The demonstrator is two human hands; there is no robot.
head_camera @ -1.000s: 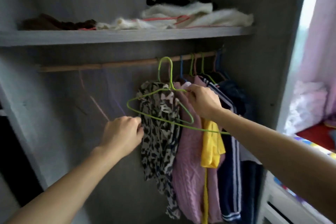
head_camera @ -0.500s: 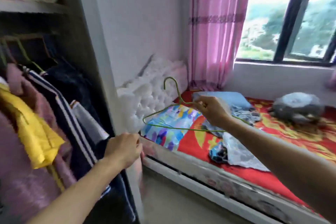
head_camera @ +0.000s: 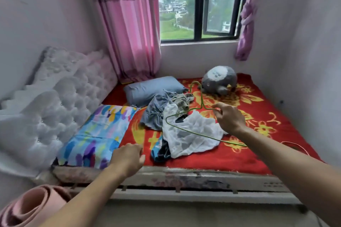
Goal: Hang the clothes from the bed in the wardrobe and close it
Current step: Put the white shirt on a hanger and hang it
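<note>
1. Fingers first: your right hand [head_camera: 228, 118] pinches the green hanger [head_camera: 202, 97] with thumb and forefinger curled round the wire just beside the base of its neck. The other fingers are bent below it.
2. Your left hand [head_camera: 127, 158] holds nothing. Its fingers curl loosely downward over the near edge of the bed [head_camera: 239, 158], just beside the colourful pillow [head_camera: 99, 132].
3. That hanger is bare wire held in the air above the clothes, with the hook pointing up and away from you toward the grey plush toy [head_camera: 219, 79]. Its long bottom bar runs back under your right forearm.
4. The clothes lie in one loose heap in the middle of the red flowered blanket:
   - the white sheer garment [head_camera: 191, 134] is nearest you and on top, spread flat;
   - the grey-blue garment [head_camera: 156, 110] is crumpled behind it, touching the grey pillow [head_camera: 151, 88];
   - an olive piece [head_camera: 182, 101] is bunched at the far side of the heap;
   - a dark blue patterned piece [head_camera: 160, 150] pokes out from under the white one at the near left.
5. Round the bed you have the tufted headboard [head_camera: 55, 101] on the left. The pink curtain [head_camera: 132, 33] hangs beside the window [head_camera: 199, 5], and a knotted purple curtain [head_camera: 247, 14] is on its right.
6. At your lower left — on the floor side of the bed — a rolled pink mat [head_camera: 31, 206] shows in the corner.
</note>
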